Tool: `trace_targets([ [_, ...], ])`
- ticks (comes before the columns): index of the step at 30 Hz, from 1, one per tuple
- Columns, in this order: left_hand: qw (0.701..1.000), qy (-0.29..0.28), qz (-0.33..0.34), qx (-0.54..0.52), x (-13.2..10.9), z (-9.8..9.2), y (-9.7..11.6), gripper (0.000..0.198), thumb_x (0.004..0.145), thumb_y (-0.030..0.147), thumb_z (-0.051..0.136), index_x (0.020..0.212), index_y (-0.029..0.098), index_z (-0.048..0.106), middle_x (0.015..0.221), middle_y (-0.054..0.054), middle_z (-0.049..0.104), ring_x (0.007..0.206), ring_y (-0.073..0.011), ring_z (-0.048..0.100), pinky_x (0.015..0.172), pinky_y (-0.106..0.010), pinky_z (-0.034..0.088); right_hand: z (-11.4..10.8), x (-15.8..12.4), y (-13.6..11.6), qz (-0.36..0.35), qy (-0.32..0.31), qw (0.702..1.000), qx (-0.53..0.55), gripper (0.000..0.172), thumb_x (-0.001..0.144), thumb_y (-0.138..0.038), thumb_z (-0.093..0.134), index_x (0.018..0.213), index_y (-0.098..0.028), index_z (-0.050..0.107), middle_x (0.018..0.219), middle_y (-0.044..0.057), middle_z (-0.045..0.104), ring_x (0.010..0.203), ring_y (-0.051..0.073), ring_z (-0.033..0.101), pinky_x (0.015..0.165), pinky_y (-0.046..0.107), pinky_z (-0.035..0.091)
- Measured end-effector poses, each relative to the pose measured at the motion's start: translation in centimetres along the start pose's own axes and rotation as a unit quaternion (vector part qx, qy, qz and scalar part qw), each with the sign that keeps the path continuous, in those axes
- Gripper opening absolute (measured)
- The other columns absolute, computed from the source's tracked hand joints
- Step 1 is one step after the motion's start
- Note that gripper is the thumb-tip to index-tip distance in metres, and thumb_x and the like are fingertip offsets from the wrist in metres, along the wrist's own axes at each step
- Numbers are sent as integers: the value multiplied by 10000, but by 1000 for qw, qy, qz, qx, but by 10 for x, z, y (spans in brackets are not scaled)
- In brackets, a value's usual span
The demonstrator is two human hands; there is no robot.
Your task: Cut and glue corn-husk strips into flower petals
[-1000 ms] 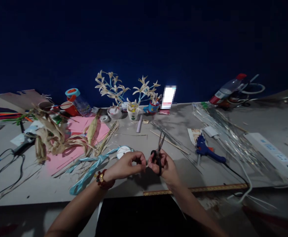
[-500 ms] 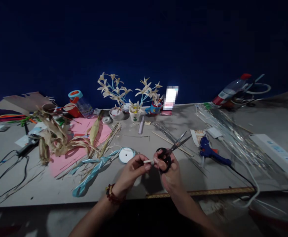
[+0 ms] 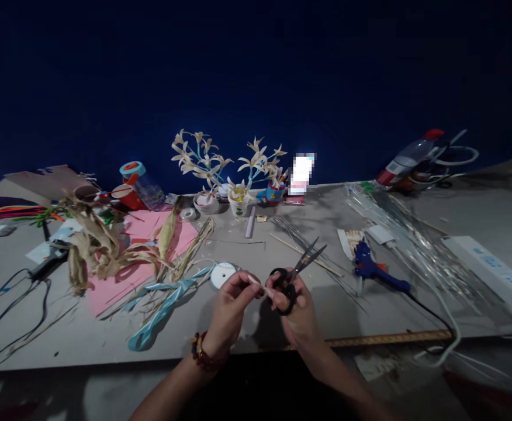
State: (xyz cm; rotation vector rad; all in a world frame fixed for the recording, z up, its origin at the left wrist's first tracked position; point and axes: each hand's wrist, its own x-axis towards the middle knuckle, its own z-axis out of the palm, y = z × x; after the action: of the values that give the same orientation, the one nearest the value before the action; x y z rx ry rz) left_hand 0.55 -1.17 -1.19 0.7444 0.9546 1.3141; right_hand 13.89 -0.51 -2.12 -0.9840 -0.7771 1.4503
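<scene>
My left hand (image 3: pixel 232 304), with a beaded bracelet at the wrist, pinches a small pale strip (image 3: pixel 256 282) between thumb and fingers. Against its other end press the fingertips of my right hand (image 3: pixel 302 313). Black-handled scissors (image 3: pixel 303 263) are hooked in that same right hand, blades parted and pointing away to the upper right. Left of my left hand lies a white ribbon spool (image 3: pixel 223 275), and light-blue ribbon (image 3: pixel 159 318) trails from near it. What the strip is made of is too small to tell.
Pale handmade flowers (image 3: pixel 203 155) stand in a cup (image 3: pixel 238 206) at the back. Dried husks (image 3: pixel 100 245) lie over pink paper (image 3: pixel 111 292) at left. A blue glue gun (image 3: pixel 381 275), thin wires (image 3: pixel 326 263) and a power strip (image 3: pixel 493 272) are at right. A wooden ruler (image 3: pixel 387 339) lines the front edge.
My hands have drawn slightly closer, and the pale strip has tilted between my fingertips. The scissors have swung a little left, their tips pointing more away from me.
</scene>
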Motion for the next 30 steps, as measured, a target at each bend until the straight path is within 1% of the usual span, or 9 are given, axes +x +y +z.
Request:
trace_targets([
  [2, 1000, 4, 0, 6, 1, -1, 4, 178, 785, 286, 782, 765, 168, 649, 768, 2, 616, 735, -126, 560, 757, -255, 465, -7, 0, -1, 16, -9, 999, -48, 417, 636, -385, 875, 890, -231, 582, 767, -21, 626, 586, 121, 514, 487, 219, 388],
  [3, 1000, 7, 1, 8, 2, -2, 6, 175, 787, 277, 775, 754, 167, 644, 775, -1, 615, 735, -125, 556, 757, -254, 465, -13, -1, -2, 30, -30, 996, -83, 407, 650, -407, 870, 880, -229, 586, 766, -18, 622, 598, 128, 525, 495, 225, 394],
  [7, 1000, 10, 3, 6, 4, -6, 18, 169, 789, 264, 765, 745, 168, 632, 812, -14, 631, 765, -135, 564, 774, -264, 470, -36, -7, -12, 119, -162, 960, -193, 423, 676, -512, 836, 782, -211, 558, 706, -23, 589, 603, 133, 535, 576, 250, 434],
  [9, 1000, 3, -4, 6, 4, -7, 21, 162, 794, 261, 758, 752, 167, 633, 814, -21, 640, 774, -141, 571, 781, -273, 473, -43, -13, -17, 157, -198, 943, -218, 443, 671, -527, 828, 776, -211, 537, 718, -23, 586, 603, 128, 528, 587, 250, 433],
  [12, 1000, -10, -15, 12, 5, -7, 22, 157, 796, 259, 751, 748, 162, 638, 797, -23, 641, 749, -142, 571, 762, -277, 471, -47, -18, -21, 178, -210, 931, -239, 435, 666, -508, 823, 795, -216, 528, 744, -17, 597, 615, 129, 524, 571, 240, 421],
  [16, 1000, -13, -22, 16, 5, -7, 22, 156, 797, 255, 745, 737, 163, 635, 778, -16, 637, 743, -143, 574, 760, -279, 466, -49, -19, -16, 180, -209, 931, -239, 407, 675, -497, 806, 804, -218, 539, 735, -22, 595, 599, 124, 518, 558, 238, 420],
  [20, 999, -16, -23, 25, 5, -6, 24, 165, 798, 262, 747, 738, 167, 627, 767, -10, 639, 740, -139, 573, 765, -272, 457, -47, -17, -14, 180, -215, 929, -242, 383, 689, -479, 805, 765, -213, 539, 694, -33, 579, 563, 109, 503, 541, 231, 409],
  [26, 999, -13, -18, 26, 5, -7, 24, 155, 807, 251, 736, 744, 168, 621, 755, -6, 639, 733, -136, 574, 764, -269, 453, -37, -18, -24, 205, -209, 926, -239, 451, 665, -505, 832, 738, -214, 495, 667, -54, 547, 520, 88, 472, 521, 224, 394],
  [30, 999, -13, -19, 28, 6, -7, 24, 159, 806, 252, 737, 747, 170, 614, 761, -3, 637, 729, -131, 570, 765, -268, 453, -35, -18, -25, 201, -210, 926, -242, 487, 656, -540, 831, 716, -214, 476, 639, -65, 530, 501, 82, 463, 505, 220, 373],
])
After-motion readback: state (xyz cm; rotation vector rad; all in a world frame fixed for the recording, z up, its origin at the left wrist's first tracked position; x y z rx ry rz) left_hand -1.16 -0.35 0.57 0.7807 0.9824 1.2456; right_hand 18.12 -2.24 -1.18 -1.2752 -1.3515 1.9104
